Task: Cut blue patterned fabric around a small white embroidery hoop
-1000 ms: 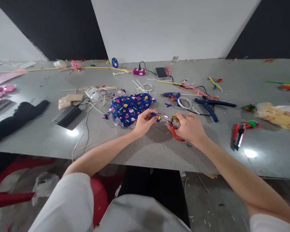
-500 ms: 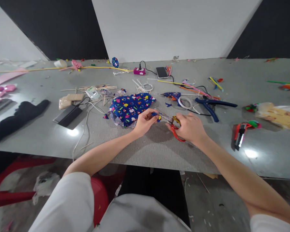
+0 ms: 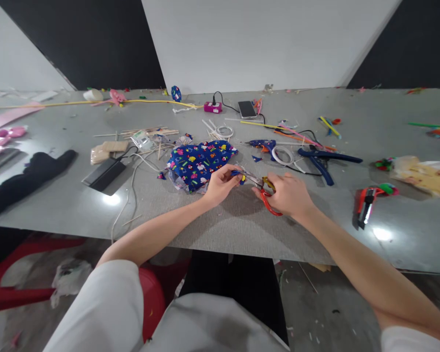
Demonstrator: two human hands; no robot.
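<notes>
The right hand grips the scissors by their handles above the table, blades positioned at a small blue patterned piece pinched in the left hand. Beyond lies the blue patterned cloth; farther back, a phone.

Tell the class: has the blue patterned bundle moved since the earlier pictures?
No, the blue patterned bundle shows no visible shift relative to the phone.

Wears a pale top, greyish across the front, with a short, loose white left sleeve, plain-hemmed, and a matching right sleeve at the near right corner. Has black trousers below, bare forearms, left hand and right hand.
</notes>
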